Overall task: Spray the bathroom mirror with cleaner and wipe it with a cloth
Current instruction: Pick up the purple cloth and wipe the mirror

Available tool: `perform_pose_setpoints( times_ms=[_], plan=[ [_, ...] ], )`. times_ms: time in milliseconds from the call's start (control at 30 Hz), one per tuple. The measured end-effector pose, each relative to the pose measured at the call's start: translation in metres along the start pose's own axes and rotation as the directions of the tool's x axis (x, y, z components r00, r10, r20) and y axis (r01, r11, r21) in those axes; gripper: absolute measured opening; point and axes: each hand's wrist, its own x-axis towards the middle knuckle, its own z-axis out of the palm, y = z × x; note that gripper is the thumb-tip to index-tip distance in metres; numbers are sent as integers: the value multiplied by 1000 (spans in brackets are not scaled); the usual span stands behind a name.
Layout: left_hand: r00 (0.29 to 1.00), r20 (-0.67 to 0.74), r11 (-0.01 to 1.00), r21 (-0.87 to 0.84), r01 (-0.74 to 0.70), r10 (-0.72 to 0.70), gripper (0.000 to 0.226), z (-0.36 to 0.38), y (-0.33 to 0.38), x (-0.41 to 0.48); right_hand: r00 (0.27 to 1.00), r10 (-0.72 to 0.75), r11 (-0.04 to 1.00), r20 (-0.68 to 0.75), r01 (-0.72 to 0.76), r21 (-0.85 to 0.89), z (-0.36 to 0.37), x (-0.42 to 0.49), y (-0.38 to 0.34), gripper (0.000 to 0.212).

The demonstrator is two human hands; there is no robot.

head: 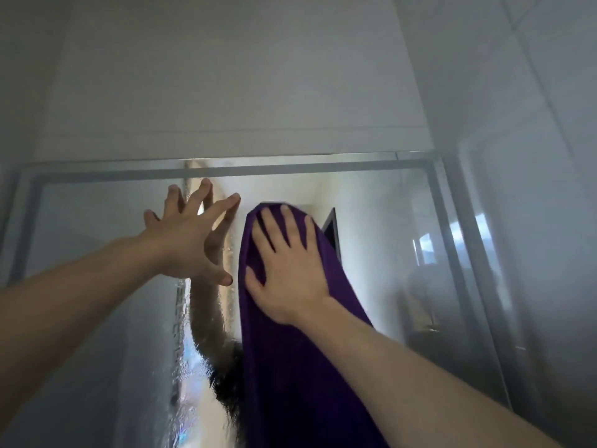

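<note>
1. Left hand [187, 244]: bare forearm enters from the lower left. Fingers straight and spread wide, holding nothing; fingertips meet the glass near its top edge.
2. Right hand [287, 270]: bare forearm enters from the lower right. Palm and straight, slightly spread fingers press flat on the cloth.
3. Cloth [290, 367]: dark purple, lying against the glass just right of the left hand, with its rounded upper end under the right fingertips. It hangs long; its lower end is cut off by the picture's bottom edge.
4. Mirror [97, 253]: framed with a grey border [258, 171].
   - A vertical streak of droplets [181, 334] runs below the left hand.
   - Reflected: an arm [206, 312] and dark hair [226, 383], partly hidden behind the cloth.
   - The right portion is hazy, and the pale shapes there are too blurred to identify.
5. Wall [226, 92]: plain pale surface above the mirror.
6. Tiled wall [549, 124]: at the right, blurred.
</note>
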Motion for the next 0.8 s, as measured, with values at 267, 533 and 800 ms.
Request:
perform_pose_setpoints(
  times_ms=[267, 533, 800],
  plan=[
    [1000, -11, 1000, 11, -8, 8, 147, -1, -1, 0, 986, -145, 987, 78, 150, -64, -3, -54, 52, 78],
    [999, -36, 1000, -12, -11, 10, 146, 4, -3, 1, 970, 242, 964, -23, -243, -111, -29, 9, 123, 76],
    [998, -66, 997, -73, -20, 15, 156, 4, -4, 2, 966, 239, 970, -96, -243, -32, -29, 94, 68, 71]
  ],
)
